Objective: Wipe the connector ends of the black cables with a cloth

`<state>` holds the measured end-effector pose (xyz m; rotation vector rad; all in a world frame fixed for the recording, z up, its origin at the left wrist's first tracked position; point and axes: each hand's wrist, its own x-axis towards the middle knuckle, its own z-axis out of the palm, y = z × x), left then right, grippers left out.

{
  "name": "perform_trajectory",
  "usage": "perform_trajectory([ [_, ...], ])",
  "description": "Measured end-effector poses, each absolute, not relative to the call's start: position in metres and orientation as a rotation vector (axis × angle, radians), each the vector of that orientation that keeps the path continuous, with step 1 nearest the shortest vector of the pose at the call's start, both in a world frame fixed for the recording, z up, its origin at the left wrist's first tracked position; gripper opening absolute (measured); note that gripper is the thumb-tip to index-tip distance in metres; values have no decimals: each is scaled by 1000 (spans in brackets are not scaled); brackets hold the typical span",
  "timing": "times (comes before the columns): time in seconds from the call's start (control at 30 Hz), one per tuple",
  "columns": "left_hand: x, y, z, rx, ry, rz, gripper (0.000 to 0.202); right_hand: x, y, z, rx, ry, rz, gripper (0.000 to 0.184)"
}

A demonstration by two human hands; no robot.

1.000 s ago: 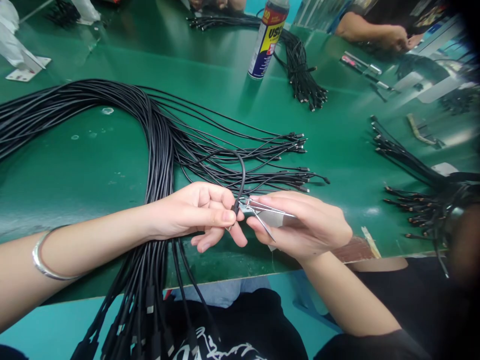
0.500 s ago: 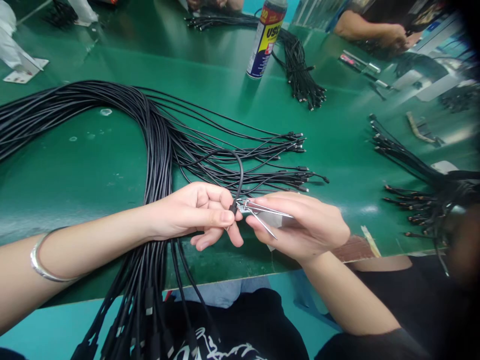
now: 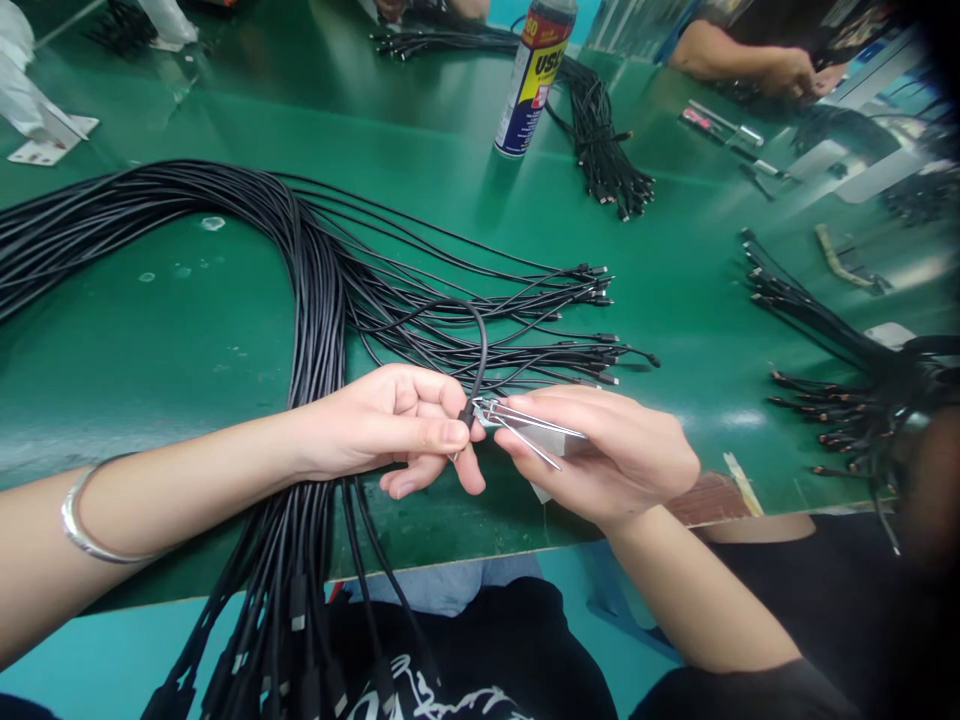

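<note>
My left hand [image 3: 420, 430] pinches the connector end of a black cable [image 3: 482, 345] between thumb and fingers, and the cable loops up behind it. My right hand [image 3: 607, 440] is closed round silver nail clippers [image 3: 529, 422], whose jaws meet the cable by the connector. The clippers' lever stands at an angle beside my thumb. Under my left forearm runs a thick bundle of black cables [image 3: 315, 300], bent over the table, with ends hanging off the front edge. More connector ends [image 3: 596, 285] fan out just beyond my hands.
A spray can [image 3: 531, 85] stands at the back of the green table [image 3: 420, 150], beside another cable bundle [image 3: 607, 160]. More cables [image 3: 817, 320] lie at the right, near a person in dark clothes. Across the table are another person's hands [image 3: 802, 75]. White brackets [image 3: 52, 140] stand at the far left.
The clippers' lever has swung closer to their body as my right thumb presses it. My left hand and the cable have stayed in place.
</note>
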<state>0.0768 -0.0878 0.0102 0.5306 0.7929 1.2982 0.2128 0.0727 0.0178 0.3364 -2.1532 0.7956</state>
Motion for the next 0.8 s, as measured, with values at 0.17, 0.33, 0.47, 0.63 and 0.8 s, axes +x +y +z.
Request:
perform_trajectory([
  [0.17,76,-88,10,529,785,1289,19,213,73,17,351,-2161,781,31],
  [0.33,76,-87,9,545,769,1278,16,215,73,13,229,-2087,813,32],
  [0.47,77,-87,9,543,776,1284,17,214,71,8,49,-1986,987,27],
  [0.63,77,-87,9,542,774,1294,17,212,67,7,-60,-1927,1098,21],
  [0.8,77,-89,9,580,794,1318,13,211,66,9,-177,-1860,1232,19],
])
